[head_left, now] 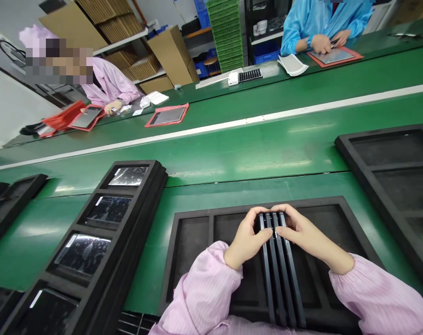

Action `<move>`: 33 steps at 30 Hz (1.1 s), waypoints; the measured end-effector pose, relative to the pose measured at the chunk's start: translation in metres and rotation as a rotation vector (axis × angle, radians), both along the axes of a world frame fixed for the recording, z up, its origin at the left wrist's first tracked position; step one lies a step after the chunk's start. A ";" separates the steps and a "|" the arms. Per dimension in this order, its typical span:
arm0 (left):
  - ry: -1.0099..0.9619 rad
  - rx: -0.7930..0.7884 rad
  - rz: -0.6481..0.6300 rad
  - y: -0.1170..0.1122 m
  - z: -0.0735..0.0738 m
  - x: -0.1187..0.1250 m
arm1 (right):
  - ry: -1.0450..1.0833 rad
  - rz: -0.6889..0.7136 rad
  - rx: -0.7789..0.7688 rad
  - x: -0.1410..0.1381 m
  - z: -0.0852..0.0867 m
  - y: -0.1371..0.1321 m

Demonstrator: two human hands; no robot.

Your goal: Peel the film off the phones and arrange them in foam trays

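Several slim dark tablet-like panels (279,274) stand on edge side by side, with narrow gaps between them, above a black foam tray (194,215) with compartments. My left hand (248,237) is closed round the left side of the upper ends, its thumb across the near edges. From the right, my right hand (302,232) grips the same bundle, its thumb close to the left one. The fingertips behind the panels are hidden. Whether the lower ends rest on the tray or against my body I cannot tell.
Left of me rises a stack of foam trays (142,195) holding dark glossy panels in film. Another foam tray (375,172) lies at right. Across the green bench (232,153), two co-workers handle flat panels on red sheets; another panel on a red sheet (168,116) lies between.
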State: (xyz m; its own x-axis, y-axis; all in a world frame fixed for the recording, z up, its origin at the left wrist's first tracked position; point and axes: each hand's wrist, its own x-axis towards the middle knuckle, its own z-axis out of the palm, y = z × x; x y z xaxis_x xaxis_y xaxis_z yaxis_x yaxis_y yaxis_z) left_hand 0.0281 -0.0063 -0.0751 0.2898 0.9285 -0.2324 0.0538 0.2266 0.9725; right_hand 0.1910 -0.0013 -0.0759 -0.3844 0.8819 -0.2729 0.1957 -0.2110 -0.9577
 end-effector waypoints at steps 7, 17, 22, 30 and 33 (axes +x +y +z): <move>0.005 0.043 -0.017 -0.001 -0.002 -0.002 | -0.005 0.024 -0.006 0.003 -0.001 0.000; -0.048 0.102 -0.186 0.002 -0.007 -0.015 | 0.032 0.147 -0.050 0.012 0.000 -0.001; -0.087 0.112 -0.434 0.010 -0.004 -0.027 | 0.081 0.277 -0.092 0.022 0.001 0.000; -0.106 0.138 -0.411 0.008 -0.009 -0.025 | 0.125 0.298 -0.082 0.024 -0.002 0.003; -0.112 0.133 -0.412 0.006 -0.012 -0.023 | 0.048 0.250 -0.024 0.020 -0.001 0.002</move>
State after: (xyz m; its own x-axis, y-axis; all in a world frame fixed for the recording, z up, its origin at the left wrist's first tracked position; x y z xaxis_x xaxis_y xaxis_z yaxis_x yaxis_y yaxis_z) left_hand 0.0049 -0.0001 -0.0868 0.6583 0.7500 -0.0642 0.0055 0.0805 0.9967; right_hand 0.2113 0.0007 -0.0764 -0.6031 0.7511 -0.2686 0.1988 -0.1845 -0.9625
